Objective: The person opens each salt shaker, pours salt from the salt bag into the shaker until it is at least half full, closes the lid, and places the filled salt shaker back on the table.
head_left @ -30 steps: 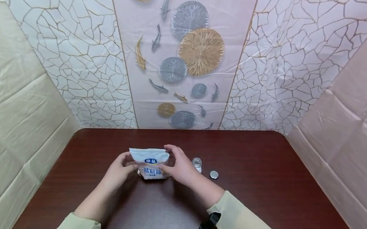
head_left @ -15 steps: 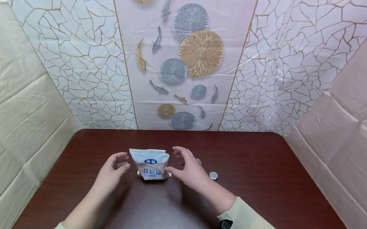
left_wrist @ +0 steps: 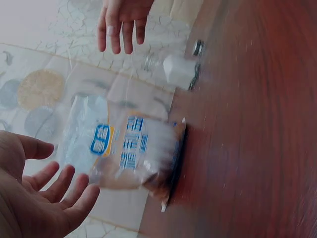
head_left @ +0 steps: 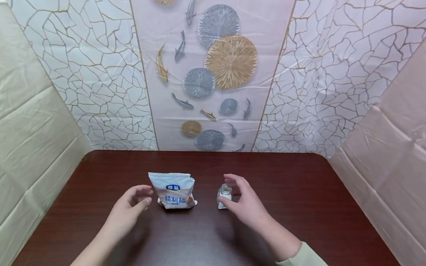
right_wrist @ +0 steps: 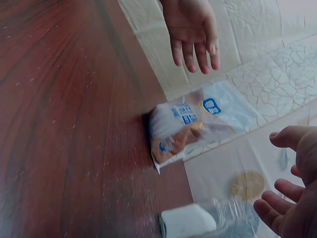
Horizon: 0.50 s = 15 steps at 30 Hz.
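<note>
A bag of salt, white and partly see-through with blue lettering, stands upright on the table, its top edge upward. My left hand hovers at the bag's left side, fingers loosely bent, holding nothing. To the right of the bag stands a small uncapped glass jar, filled with white salt to below its neck. My right hand is at the jar's right side, thumb before it and fingers behind, apart from the glass in the right wrist view. The metal shaker lid lies beyond the jar; the right hand hides it in the head view.
The dark red wooden table carries scattered white specks in the right wrist view. Patterned cloth hangs along its back edge, and plain beige cloth walls flank both sides.
Both hands have let go of the salt bag, which stays standing. The left hand has drawn back to the left; the right hand has moved right to the jar, covering the lid.
</note>
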Tool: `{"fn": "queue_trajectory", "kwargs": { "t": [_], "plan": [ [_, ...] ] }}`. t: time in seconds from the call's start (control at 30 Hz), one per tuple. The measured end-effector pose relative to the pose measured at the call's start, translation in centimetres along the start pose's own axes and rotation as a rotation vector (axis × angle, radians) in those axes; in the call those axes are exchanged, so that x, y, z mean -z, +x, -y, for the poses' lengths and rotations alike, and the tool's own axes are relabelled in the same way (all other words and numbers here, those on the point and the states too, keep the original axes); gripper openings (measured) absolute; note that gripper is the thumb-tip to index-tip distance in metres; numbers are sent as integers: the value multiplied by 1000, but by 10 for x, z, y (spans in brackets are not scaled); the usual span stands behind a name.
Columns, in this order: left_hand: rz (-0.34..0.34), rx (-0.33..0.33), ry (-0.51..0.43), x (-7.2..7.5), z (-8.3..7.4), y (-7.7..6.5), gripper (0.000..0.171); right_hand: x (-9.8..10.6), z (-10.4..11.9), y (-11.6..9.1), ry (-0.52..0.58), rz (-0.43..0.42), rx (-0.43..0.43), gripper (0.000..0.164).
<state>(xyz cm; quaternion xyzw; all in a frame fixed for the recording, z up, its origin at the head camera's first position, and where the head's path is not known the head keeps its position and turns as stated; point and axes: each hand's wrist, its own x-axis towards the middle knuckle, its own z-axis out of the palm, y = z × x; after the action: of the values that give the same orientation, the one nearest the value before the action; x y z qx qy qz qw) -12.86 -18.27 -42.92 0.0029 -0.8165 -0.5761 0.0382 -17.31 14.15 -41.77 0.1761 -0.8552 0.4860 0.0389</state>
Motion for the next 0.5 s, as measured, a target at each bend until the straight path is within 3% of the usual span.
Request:
{"fn": "queue_trajectory", "kwargs": {
  "t": [0.13, 0.5],
  "plan": [
    [48, -2, -70, -17, -4, -4, 28, 12, -10, -8, -15, -36, 16, 60],
    [216, -76, -85, -71, 0, -5, 30, 36, -31, -26, -52, -61, -69, 55]
  ]
}}
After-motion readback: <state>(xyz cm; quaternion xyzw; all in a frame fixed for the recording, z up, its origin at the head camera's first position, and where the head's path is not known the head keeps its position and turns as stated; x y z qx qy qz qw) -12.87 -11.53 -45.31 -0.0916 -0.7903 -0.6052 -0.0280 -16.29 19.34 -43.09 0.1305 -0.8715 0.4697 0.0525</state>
